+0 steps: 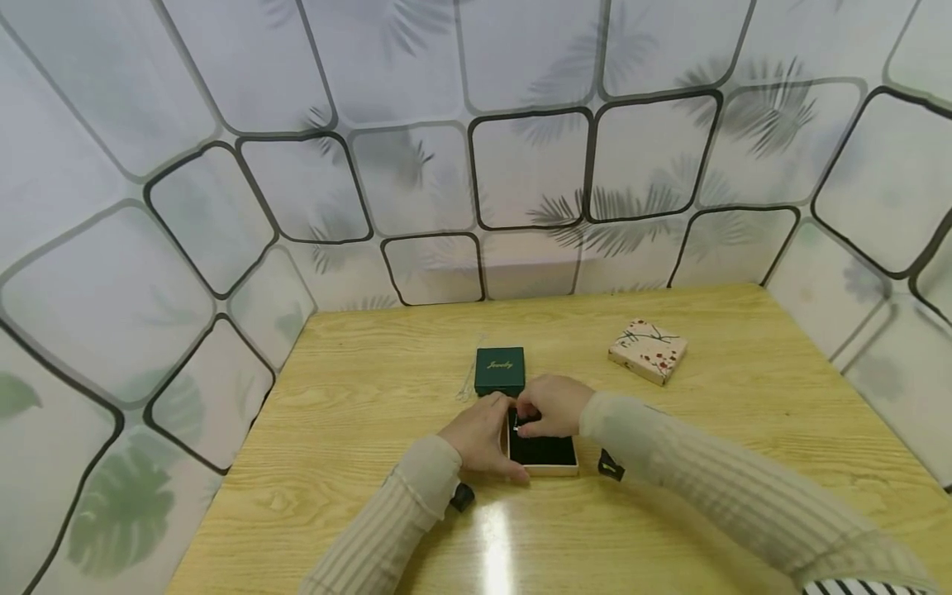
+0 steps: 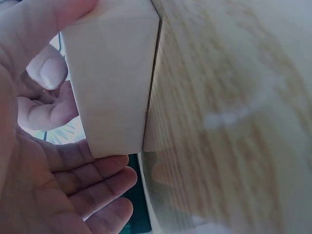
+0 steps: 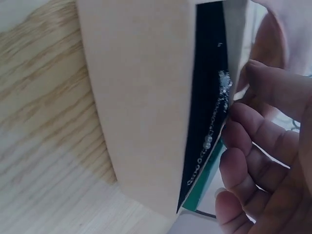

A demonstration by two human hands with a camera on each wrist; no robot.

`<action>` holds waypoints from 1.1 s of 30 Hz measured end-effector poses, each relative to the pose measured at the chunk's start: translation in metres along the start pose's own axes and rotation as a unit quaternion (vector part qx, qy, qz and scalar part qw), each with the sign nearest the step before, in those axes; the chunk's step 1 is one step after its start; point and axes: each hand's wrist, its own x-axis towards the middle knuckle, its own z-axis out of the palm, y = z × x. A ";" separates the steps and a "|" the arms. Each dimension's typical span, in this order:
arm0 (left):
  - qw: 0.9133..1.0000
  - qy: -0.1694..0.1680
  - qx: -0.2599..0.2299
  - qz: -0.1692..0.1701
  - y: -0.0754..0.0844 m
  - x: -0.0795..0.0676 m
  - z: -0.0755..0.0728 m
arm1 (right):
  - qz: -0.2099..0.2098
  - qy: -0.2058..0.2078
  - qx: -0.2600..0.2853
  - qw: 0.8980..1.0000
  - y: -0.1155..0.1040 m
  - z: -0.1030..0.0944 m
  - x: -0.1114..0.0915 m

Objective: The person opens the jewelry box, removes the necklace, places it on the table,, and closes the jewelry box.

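Note:
A shallow pale cardboard jewelry box (image 1: 554, 471) with a black padded inside lies on the table. My left hand (image 1: 483, 438) grips its left side, thumb at the near corner and fingers at the far end. In the left wrist view, the fingers bend against the box wall (image 2: 114, 87). Over the box's far left part, my right hand (image 1: 556, 406) has its thumb and fingertips together at a silver chain. The right wrist view shows this silver chain (image 3: 224, 84), with a sparkling ornament and small beads, along the black padding. The fingers partly hide its upper end.
Just behind the open box stands a dark green box (image 1: 500, 369) with gold lettering. A thin silver chain (image 1: 466, 384) lies along its left side. Farther back right is a flower-patterned box or lid (image 1: 647, 351). Patterned fabric (image 1: 531, 169) hangs behind the wooden table (image 1: 357, 388).

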 end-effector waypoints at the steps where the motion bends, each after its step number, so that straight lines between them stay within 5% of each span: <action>1: 1.000 0.000 0.000 0.001 0.000 0.000 0.000 | 0.001 -0.007 -0.005 1.000 0.000 0.000 0.001; 14: 1.000 -0.004 -0.012 0.006 -0.001 0.000 -0.002 | 0.008 -0.038 -0.074 0.997 -0.009 0.005 0.009; 33: 1.000 0.003 -0.015 0.009 -0.002 0.000 0.001 | 0.025 -0.023 -0.037 0.999 -0.013 0.008 0.008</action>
